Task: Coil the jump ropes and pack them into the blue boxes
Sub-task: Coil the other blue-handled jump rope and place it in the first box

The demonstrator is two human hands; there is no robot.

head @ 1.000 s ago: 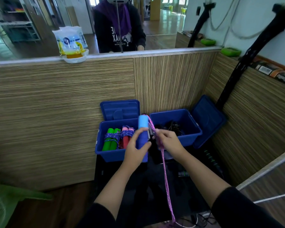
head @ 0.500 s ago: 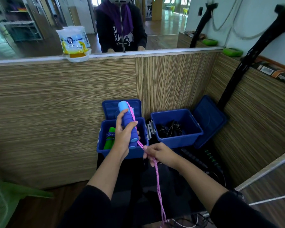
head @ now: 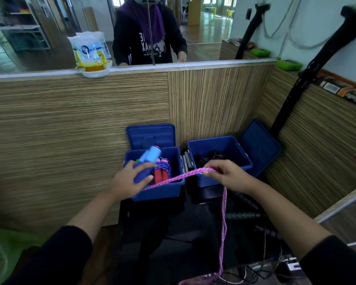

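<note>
My left hand grips the blue jump-rope handles, tilted over the left blue box. A pink rope runs from the handles to my right hand, which pinches it, then hangs down to the floor. In the left box lie coiled ropes with red handles. The right blue box holds dark ropes. Both boxes stand open with their lids leaning on the wall.
The boxes sit on a black stand in a corner of wood-panelled walls. Black and green rope handles and cables lie to the right. A bag in a bowl stands on the ledge; a person is reflected behind it.
My left hand lowered and tilted the blue handles toward the left box. My right hand moved right and up, drawing the pink rope out sideways.
</note>
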